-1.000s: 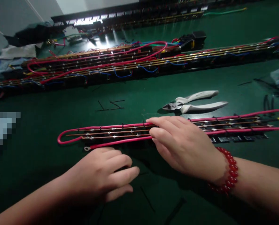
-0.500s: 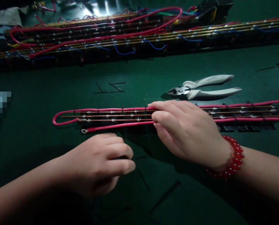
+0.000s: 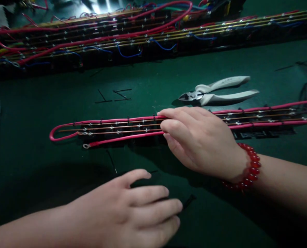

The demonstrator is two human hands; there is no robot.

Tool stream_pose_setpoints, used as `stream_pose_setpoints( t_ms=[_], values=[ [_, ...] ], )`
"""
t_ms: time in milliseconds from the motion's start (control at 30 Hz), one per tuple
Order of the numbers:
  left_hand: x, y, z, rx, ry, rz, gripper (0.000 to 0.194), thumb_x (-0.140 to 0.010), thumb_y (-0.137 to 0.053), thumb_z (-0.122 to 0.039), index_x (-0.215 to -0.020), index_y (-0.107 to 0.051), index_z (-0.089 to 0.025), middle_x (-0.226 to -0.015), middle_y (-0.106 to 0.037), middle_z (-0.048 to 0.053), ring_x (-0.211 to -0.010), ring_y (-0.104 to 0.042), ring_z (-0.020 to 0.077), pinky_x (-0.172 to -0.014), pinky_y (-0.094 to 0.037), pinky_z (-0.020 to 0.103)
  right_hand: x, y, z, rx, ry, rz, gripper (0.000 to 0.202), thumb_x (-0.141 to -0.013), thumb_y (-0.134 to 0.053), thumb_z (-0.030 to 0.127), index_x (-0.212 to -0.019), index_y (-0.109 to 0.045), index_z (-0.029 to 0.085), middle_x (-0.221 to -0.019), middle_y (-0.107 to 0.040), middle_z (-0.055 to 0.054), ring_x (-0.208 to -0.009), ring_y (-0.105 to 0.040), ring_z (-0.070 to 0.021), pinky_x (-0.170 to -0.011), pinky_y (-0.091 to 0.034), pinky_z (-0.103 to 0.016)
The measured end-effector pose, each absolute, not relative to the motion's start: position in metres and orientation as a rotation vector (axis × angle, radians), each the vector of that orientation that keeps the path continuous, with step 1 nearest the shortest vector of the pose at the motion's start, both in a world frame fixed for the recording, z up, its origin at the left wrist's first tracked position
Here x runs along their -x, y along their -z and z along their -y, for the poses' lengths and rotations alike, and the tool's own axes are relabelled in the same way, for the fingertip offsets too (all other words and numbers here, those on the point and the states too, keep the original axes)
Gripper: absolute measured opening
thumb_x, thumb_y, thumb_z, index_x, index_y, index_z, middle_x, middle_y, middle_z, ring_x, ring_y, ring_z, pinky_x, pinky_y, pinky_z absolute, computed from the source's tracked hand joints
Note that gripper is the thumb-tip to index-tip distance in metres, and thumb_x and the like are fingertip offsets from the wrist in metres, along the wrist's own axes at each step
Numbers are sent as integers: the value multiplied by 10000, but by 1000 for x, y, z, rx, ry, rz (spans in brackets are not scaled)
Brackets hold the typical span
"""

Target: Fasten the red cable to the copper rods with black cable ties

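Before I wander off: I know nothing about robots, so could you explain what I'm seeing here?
There's no robot here. These are a person's own bare hands, and every picture comes from one camera worn on the head, looking forward and down.

The right hand, with a red bracelet at its wrist, lies across a long strip of dark parts and metal rods. A red cable runs along it; how firmly the hand grips is hard to tell. The left hand is open, fingers spread, with nothing visibly held.

On the green table beyond the strip lie pliers and thin black pieces. Farther back are more wired rows.
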State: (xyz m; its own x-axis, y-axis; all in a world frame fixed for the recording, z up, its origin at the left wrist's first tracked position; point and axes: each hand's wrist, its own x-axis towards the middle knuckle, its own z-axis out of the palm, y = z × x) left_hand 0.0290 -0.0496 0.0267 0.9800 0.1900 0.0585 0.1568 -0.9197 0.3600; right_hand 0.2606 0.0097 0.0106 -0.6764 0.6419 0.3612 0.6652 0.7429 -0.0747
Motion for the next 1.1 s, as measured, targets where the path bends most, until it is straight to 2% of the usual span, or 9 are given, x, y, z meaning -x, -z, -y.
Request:
stream_pose_setpoints(
  t_ms=[67,133,267,333,533,667,767,933,1100],
  values=[
    [-34,-24,56,-2829,-119,-182,319,-1022,-438,-324,-1316,-558,-308,-1442,-534,-109,-1373,-427,125,-1124,-422,367,-260,-11,-9,999,86,2576,163,-930,-460,194,-1069,-538,163,-1175,-667,-108,-1019,-641,-262,-791,-486,-378],
    [-33,-21,55,-2842,-118,-172,340,-1032,-408,-304,-1346,-539,-293,-1458,-520,-95,-1418,-377,124,-1196,-339,396,-261,-11,-9,1006,83,2574,169,-930,-459,194,-1077,-536,162,-1181,-665,-106,-1026,-638,-260,-794,-483,-378],
    [-22,-14,41,-2865,-176,-465,410,-1003,-492,-310,-1403,-493,-220,-1460,-530,-11,-1386,-440,159,-1256,-199,417,-261,-12,-8,1014,77,2580,176,-920,-465,189,-1077,-540,167,-1189,-662,-107,-1033,-634,-260,-799,-475,-378],
    [-17,-13,35,-2863,-175,-564,436,-990,-523,-316,-1412,-484,-213,-1418,-576,6,-1330,-503,165,-1240,-233,405,-261,-12,-8,1007,74,2579,170,-917,-469,189,-1069,-542,168,-1185,-664,-109,-1032,-635,-262,-798,-476,-378],
    [-14,-14,28,-2856,-264,-430,337,-993,-470,-148,-1310,-574,-192,-1345,-633,30,-1254,-561,181,-1166,-329,444,-261,-12,-9,1003,87,2580,167,-925,-467,196,-1073,-538,164,-1177,-670,-108,-1022,-644,-268,-785,-484,-381],
    [-14,-12,24,-2765,-480,-407,262,-1007,-438,-149,-1168,-646,-153,-1127,-723,51,-1042,-641,177,-1029,-434,419,-261,-11,-9,986,77,2562,160,-911,-478,192,-1050,-551,164,-1158,-681,-118,-1005,-653,-274,-776,-490,-385],
    [-15,-9,24,-2690,-564,-518,233,-971,-502,-124,-1161,-636,-136,-1012,-713,53,-917,-622,171,-895,-481,363,-261,-10,-10,971,82,2556,155,-900,-485,185,-1034,-559,162,-1144,-686,-132,-993,-657,-288,-765,-491,-393],
    [-17,-8,28,-2718,-324,-735,431,-940,-580,-172,-1365,-509,-174,-1145,-641,55,-997,-575,185,-860,-474,335,-261,-11,-11,954,78,2544,157,-910,-480,191,-1036,-565,156,-1141,-686,-137,-981,-663,-302,-761,-497,-409],
    [-17,-9,28,-2747,-207,-719,362,-963,-557,-237,-1324,-537,-232,-1224,-598,31,-1041,-540,199,-883,-443,356,-262,-12,-10,957,75,2549,161,-909,-476,190,-1038,-564,152,-1137,-687,-141,-977,-663,-298,-753,-495,-402]
  ],
)
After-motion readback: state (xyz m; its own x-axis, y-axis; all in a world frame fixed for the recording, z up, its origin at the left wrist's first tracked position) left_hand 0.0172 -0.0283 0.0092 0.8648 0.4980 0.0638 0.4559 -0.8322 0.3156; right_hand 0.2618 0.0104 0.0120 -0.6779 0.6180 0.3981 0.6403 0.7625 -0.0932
